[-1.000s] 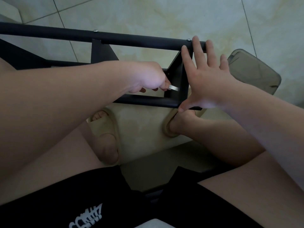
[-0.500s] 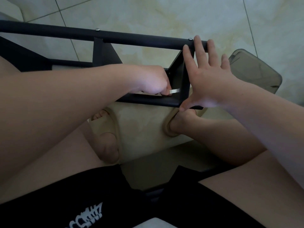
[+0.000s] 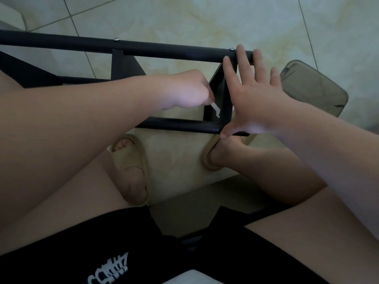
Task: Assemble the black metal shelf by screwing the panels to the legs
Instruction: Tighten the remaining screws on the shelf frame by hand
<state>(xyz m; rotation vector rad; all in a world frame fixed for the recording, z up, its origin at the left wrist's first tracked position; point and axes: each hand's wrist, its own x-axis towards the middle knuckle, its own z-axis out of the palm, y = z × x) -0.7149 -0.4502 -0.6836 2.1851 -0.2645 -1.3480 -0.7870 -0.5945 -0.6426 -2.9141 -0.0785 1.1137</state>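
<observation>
The black shelf frame (image 3: 180, 123) is lying on the tiled floor (image 3: 184, 21), near the person's feet. Two screws are showing in the far leg (image 3: 164, 50). The near right joint appears unfinished. The left hand (image 3: 187, 91) is pinching a small silver tool (image 3: 216, 111) at the end panel (image 3: 226, 99). The right hand (image 3: 254, 95), fingers spread, is bracing it.

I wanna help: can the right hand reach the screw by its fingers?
Probably yes: the right hand lies spread over the top bar, fingertip right beside the screw, nothing between them.
</observation>
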